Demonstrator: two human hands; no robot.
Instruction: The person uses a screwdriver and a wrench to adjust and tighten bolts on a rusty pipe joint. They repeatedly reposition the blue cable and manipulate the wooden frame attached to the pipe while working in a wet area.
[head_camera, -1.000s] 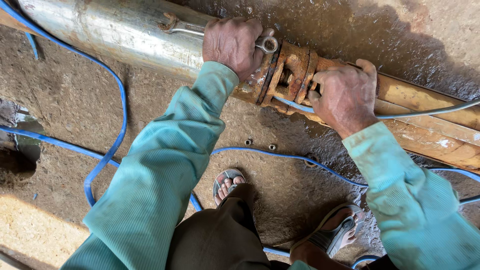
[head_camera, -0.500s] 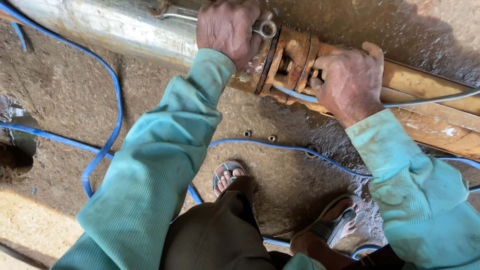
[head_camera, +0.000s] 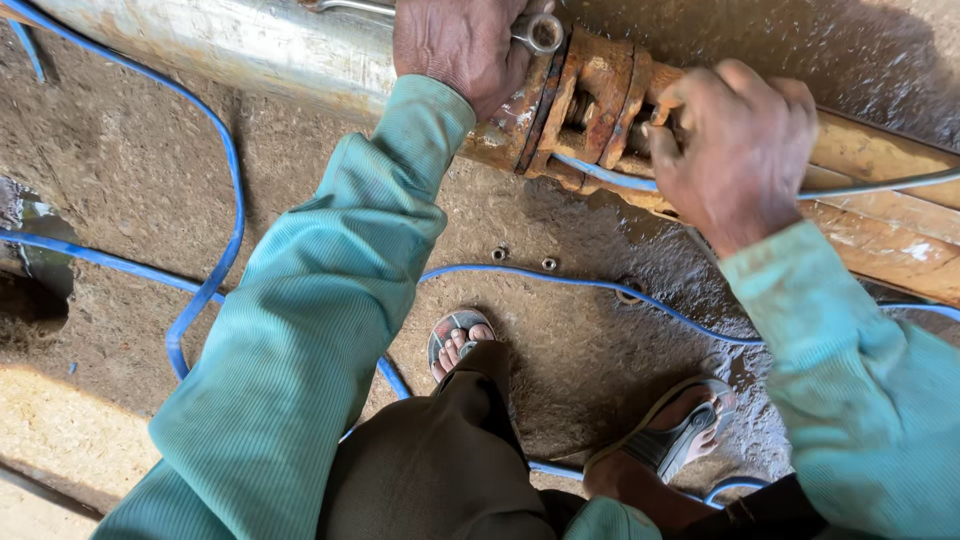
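Observation:
A long steel pipe body (head_camera: 250, 45) lies across the top of the view and meets a rusty flanged coupling (head_camera: 590, 95). My left hand (head_camera: 460, 45) grips a metal wrench whose ring end (head_camera: 543, 32) shows beside my fingers at the flange. My right hand (head_camera: 735, 145) is closed around the coupling's right side, fingers at the bolts; what is inside the fingers is hidden. A grey-blue cable (head_camera: 860, 185) runs out from under that hand along the yellowish pipe section (head_camera: 890, 230).
Blue cable (head_camera: 215, 200) loops over the dirt ground (head_camera: 130, 180). Two small nuts (head_camera: 522, 258) lie on the ground below the flange. My sandalled feet (head_camera: 455, 340) stand under the coupling. A dark hole (head_camera: 30, 290) opens at the left edge.
The view has shifted closer and upward along the pipe. My left hand stays on the wrench at the flange; my right hand has curled tighter around the coupling's right side.

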